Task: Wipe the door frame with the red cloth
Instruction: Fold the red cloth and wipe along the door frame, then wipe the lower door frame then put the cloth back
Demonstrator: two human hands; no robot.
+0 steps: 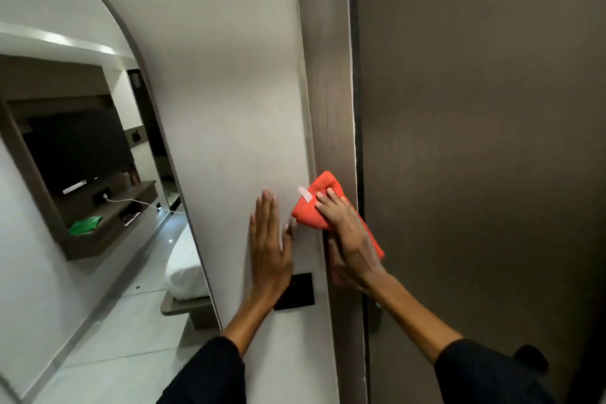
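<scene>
The brown wooden door frame (328, 82) runs top to bottom between the pale wall and the dark brown door (475, 141). My right hand (349, 233) presses the folded red cloth (316, 197), which has a white label, flat against the frame at about mid-height. My left hand (269, 239) rests flat on the pale wall (229, 108) just left of the cloth, fingers straight and together, holding nothing.
A black switch plate (296, 292) sits on the wall under my left wrist. To the left an arched opening shows a room with a dark television (75, 147), a wooden shelf unit holding a green item (85, 225), a white bed corner (187, 269) and a pale floor.
</scene>
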